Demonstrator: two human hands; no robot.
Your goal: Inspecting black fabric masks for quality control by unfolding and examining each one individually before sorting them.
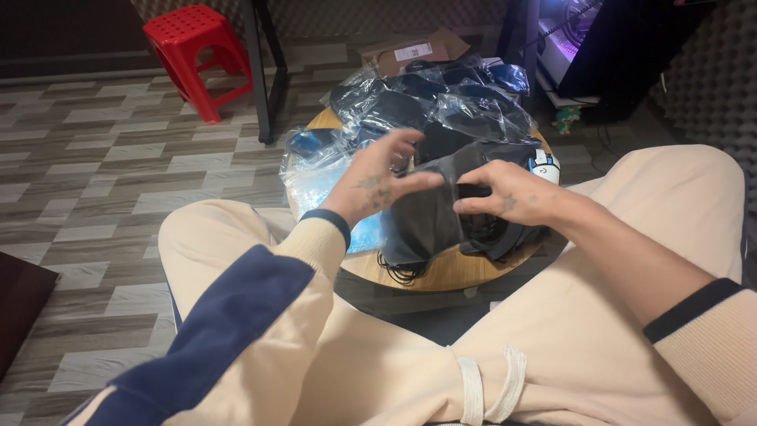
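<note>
The dark grey pouch (430, 209) looks soft and matte. The left hand (377, 183) and right hand (512, 197) both pinch it over the round wooden table (457, 272).

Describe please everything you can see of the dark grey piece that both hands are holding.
The dark grey piece looks like soft, matte fabric, folded or bunched into a flat upright shape. It is held above the round wooden table. The left hand pinches its upper left edge and the right hand grips its right side. Black cords lie below it, and clear plastic bags lie behind.
</note>
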